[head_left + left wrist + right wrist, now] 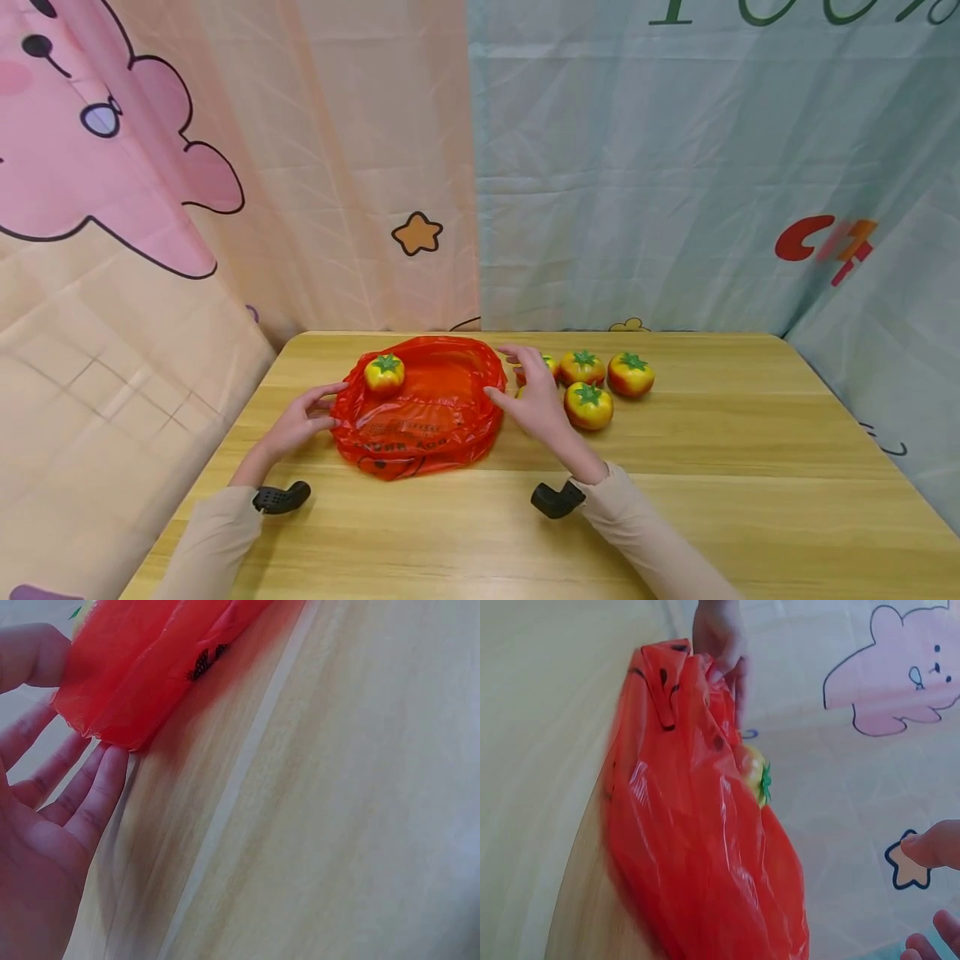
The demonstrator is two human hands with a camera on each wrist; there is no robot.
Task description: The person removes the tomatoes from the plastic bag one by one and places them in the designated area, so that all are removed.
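Observation:
An opened red plastic bag (pixel 420 408) with dark print lies on the wooden table. One yellow-red, tomato-like fruit (pixel 385 375) with a green leafy top sits inside its left part. Against the bag's left side, my left hand (pixel 298 422) touches the plastic with fairly straight fingers (pixel 101 787) and thumb. Off the bag's right rim hovers my right hand (pixel 536 398), fingers spread and holding nothing. Just beyond it are several matching fruits, among them a near one (pixel 588 406) and a right one (pixel 631 374); the hand partly hides others.
The wooden table (pixel 712 467) stretches out to the right and in front of the bag. Behind its far edge hangs a printed cloth curtain (pixel 600 208), with more cloth at both sides. Each wrist carries a black camera mount (pixel 557 500).

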